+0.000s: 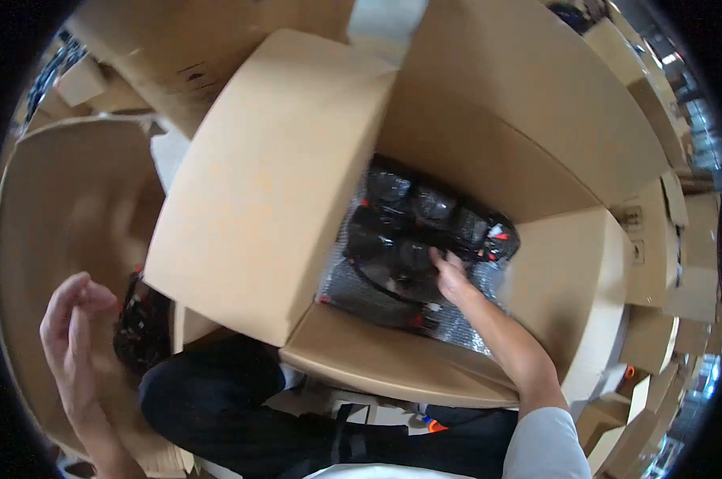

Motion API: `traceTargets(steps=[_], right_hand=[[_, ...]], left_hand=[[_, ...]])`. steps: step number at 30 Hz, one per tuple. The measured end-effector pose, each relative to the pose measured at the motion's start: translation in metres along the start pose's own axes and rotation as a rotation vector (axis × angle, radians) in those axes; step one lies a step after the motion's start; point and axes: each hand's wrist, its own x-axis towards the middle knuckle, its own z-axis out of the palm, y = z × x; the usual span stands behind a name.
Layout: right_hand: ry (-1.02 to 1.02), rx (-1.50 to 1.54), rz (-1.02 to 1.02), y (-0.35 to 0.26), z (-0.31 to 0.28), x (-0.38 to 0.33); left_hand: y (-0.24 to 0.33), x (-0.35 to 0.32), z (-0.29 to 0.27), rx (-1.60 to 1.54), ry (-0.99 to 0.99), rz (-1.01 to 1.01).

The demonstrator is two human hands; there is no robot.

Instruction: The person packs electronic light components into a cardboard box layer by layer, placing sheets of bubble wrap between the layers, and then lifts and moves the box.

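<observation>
My right hand reaches down into a large open cardboard box. Its fingers, partly hidden, close on a black plastic-wrapped package with a shiny surface. Several similar black packages with small red parts lie around it in rows, on a sheet of clear bubble wrap. What is inside the wrapping cannot be made out. Off to the left, my left hand is raised with bent fingers apart and nothing in it, above another open cardboard box. Near it, low in that box, lie black wrapped things.
A wide flap of the middle box folds out toward the left box. More cartons are stacked along the right. My legs are against the near side of the box, with an orange-handled tool low beside them.
</observation>
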Motion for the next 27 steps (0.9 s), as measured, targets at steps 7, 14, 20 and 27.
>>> traceTargets(steps=[7,14,20,27], right_hand=[[0.184,-0.778,-0.155,-0.011,-0.015,-0.018],[0.205,-1.472,-0.157,-0.052,-0.014,-0.013],[-0.159,-1.398,-0.110,-0.106,0.008,-0.062],[-0.226,-0.901,-0.357,-0.179,0.141,-0.138]], left_hand=[[-0.201,-0.026,-0.063,0.103,-0.015,-0.517],[-0.375,-0.099,-0.043,0.752,-0.480,-0.564],[-0.449,-0.177,-0.064,0.758,-0.563,-0.979],[-0.284,-0.114,-0.145,-0.532,0.036,-0.532]])
